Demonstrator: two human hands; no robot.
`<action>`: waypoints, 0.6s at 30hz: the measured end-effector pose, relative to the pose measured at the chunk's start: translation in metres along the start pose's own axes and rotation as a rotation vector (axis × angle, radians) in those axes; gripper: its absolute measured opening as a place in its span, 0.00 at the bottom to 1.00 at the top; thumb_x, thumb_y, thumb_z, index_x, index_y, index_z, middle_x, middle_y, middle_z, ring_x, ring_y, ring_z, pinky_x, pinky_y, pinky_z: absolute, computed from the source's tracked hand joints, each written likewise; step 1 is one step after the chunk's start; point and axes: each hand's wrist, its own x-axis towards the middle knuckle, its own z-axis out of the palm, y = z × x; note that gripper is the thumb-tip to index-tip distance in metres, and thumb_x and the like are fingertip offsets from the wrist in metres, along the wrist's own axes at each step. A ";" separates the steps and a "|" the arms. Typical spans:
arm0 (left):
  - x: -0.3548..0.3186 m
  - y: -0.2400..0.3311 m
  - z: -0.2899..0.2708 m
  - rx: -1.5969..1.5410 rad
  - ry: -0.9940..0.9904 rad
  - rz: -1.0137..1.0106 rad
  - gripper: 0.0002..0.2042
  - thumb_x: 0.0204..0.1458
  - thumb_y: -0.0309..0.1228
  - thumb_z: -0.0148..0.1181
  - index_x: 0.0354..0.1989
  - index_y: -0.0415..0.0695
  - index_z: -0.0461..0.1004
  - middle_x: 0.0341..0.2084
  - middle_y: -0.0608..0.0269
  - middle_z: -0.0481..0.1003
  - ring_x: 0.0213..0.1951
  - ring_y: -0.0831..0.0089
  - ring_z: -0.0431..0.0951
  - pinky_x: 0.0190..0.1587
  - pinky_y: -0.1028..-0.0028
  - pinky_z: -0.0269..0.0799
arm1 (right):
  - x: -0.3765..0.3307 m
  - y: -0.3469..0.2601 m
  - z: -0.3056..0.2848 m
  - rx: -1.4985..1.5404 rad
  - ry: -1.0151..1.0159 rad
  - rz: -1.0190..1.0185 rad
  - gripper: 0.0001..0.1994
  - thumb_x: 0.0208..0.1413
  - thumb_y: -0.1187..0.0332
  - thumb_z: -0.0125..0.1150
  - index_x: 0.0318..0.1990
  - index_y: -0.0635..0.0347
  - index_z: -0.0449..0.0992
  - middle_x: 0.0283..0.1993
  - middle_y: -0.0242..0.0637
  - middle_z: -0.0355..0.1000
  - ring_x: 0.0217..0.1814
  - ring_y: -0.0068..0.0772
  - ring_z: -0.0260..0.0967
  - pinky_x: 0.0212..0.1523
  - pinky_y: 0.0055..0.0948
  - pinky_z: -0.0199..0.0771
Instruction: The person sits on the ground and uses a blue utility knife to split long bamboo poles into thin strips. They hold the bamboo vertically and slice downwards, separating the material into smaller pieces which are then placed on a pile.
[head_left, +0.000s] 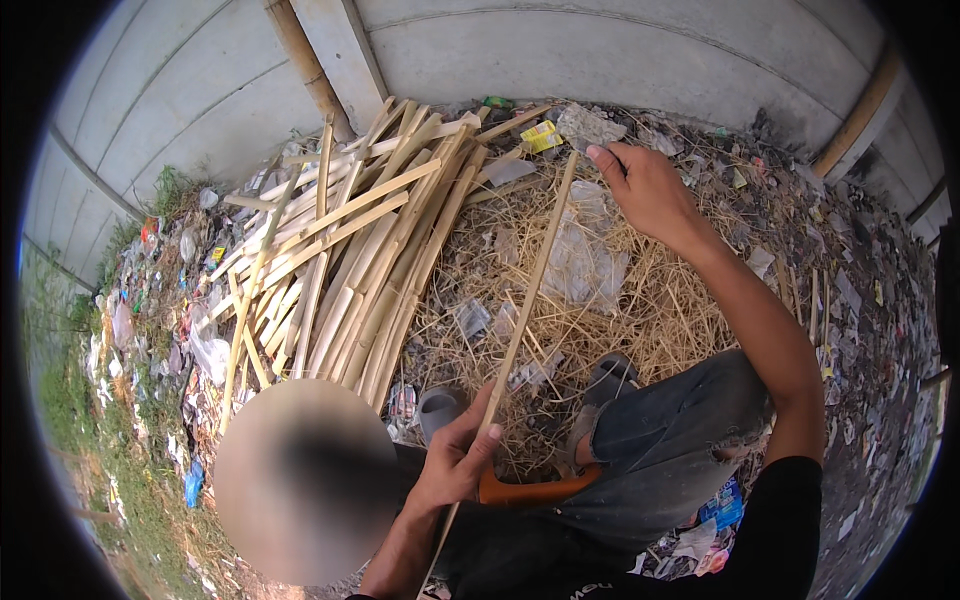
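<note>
My left hand [455, 460] is closed round the lower part of a long, thin bamboo strip [530, 300], its thumb lying along it. The strip slants up and away to the right, and its lower end runs down past my forearm. Near the strip's far end, a little to its right, is my right hand [648, 195]. Its fingers are curled, with a dark patch by the thumb; what they hold is not plain. An orange curved piece [540, 488] shows at my lap, partly hidden. Split bamboo pieces [370, 250] lie in a large pile to the left.
Straw-like shavings [660, 310] and a clear plastic sheet [585, 255] cover the ground ahead. A grey concrete wall [600, 50] with a bamboo pole [308, 65] stands behind. My grey shoe [612, 378] is close by. Litter lies all around. A blurred round patch hides the lower left.
</note>
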 end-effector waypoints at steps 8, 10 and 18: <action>0.000 0.002 -0.001 0.070 -0.017 0.064 0.29 0.67 0.32 0.55 0.73 0.35 0.55 0.44 0.69 0.73 0.42 0.85 0.68 0.49 0.81 0.66 | -0.003 -0.001 0.000 0.018 0.063 0.017 0.29 0.72 0.47 0.43 0.30 0.65 0.75 0.17 0.47 0.66 0.20 0.53 0.64 0.27 0.49 0.64; -0.001 0.005 0.000 0.075 -0.004 0.042 0.29 0.67 0.32 0.55 0.73 0.35 0.55 0.40 0.72 0.71 0.38 0.86 0.66 0.45 0.83 0.65 | -0.001 0.003 -0.003 0.016 0.070 0.007 0.29 0.72 0.48 0.43 0.30 0.65 0.76 0.16 0.46 0.65 0.19 0.52 0.64 0.26 0.49 0.63; 0.003 -0.005 0.001 0.114 0.015 0.144 0.29 0.67 0.31 0.55 0.73 0.35 0.56 0.48 0.66 0.74 0.48 0.81 0.70 0.53 0.79 0.66 | -0.001 -0.004 -0.002 0.027 0.035 0.014 0.29 0.72 0.48 0.46 0.28 0.68 0.71 0.18 0.48 0.62 0.20 0.49 0.57 0.29 0.46 0.62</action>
